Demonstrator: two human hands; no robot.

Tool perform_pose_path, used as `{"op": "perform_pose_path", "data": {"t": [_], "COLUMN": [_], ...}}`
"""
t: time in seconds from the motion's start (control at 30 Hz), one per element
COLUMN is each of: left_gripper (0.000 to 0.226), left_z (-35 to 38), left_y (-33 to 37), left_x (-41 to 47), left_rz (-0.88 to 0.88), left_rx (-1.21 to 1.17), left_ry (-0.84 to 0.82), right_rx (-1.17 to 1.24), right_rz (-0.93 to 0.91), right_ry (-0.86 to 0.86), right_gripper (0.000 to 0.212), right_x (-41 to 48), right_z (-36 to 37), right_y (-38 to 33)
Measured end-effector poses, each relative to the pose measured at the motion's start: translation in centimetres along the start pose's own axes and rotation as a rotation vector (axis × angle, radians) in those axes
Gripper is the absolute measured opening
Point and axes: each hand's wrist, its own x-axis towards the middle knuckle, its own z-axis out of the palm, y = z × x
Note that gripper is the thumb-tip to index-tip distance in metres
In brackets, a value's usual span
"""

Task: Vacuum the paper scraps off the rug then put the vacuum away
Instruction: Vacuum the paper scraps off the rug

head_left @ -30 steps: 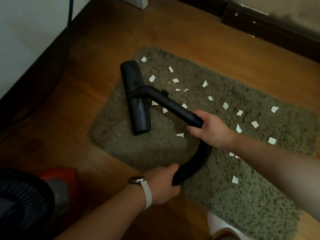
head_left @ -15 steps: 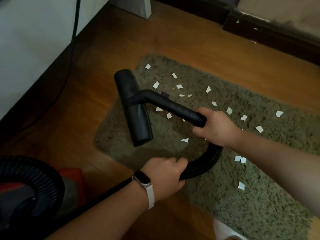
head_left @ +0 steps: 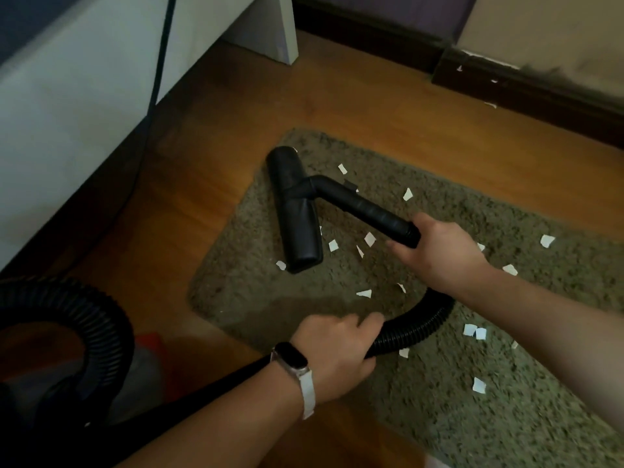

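A shaggy olive rug [head_left: 456, 417] lies on the wooden floor, strewn with several white paper scraps [head_left: 369, 238]. The black vacuum nozzle head [head_left: 297, 211] rests on the rug's left end, near the far corner. My right hand [head_left: 439, 251] grips the rigid black tube [head_left: 364, 207] where it joins the hose. My left hand [head_left: 334, 352], with a white-strapped watch, grips the ribbed black hose [head_left: 415, 327] that curves between the two hands. The red and grey vacuum body [head_left: 145, 363] sits at the lower left, partly hidden by a hose loop [head_left: 101, 332].
White furniture [head_left: 84, 89] runs along the left, with a black cord [head_left: 158, 72] hanging down its side. A dark skirting board [head_left: 523, 92] lines the far wall. The rug lies on a wooden floor [head_left: 354, 103].
The nozzle head has slid toward the rug's far left corner, over the scraps there. Both hands kept their grips on tube and hose. The view shifted, showing more of the hose loop.
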Motion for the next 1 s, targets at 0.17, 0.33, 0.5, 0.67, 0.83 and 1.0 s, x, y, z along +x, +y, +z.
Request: {"op": "perform_pose_path", "data": {"t": [0.17, 0.33, 0.5, 0.67, 0.83, 1.0], "left_gripper": [0.036, 0.043, 0.039, 0.044, 0.061, 0.059], "left_z": [-0.4, -1.5, -1.8, -2.0, -1.4, -0.7], "left_y": [-2.2, -4.9, -5.6, -6.5, -6.9, -7.0], "left_x": [-3.8, -6.4, -6.7, -6.7, -6.6, -6.4], "left_rz": [-0.284, -0.414, -0.42, -0.414, -0.376, -0.378], "left_rx": [0.012, 0.071, 0.021, -0.028, -0.065, -0.092], "left_ry": [-0.181, -0.314, -0.208, -0.054, 0.051, 0.034], "right_rx": [0.03, 0.074, 0.098, 0.069, -0.03, -0.083], "right_rz": [0.014, -0.023, -0.059, -0.118, -0.187, -0.203], "right_ry": [-0.07, -0.083, -0.097, -0.11, -0.165, -0.199], "right_gripper": [0.03, 0.03, 0.029, 0.028, 0.028, 0.031], "right_x": [-0.5, -1.2, -0.3, 1.0, 1.9, 1.8], "right_z": [0.5, 2.3, 2.2, 1.7, 1.3, 2.1], "right_y": [1.7, 2.2, 1.7, 0.6, 0.0, 0.1]}}
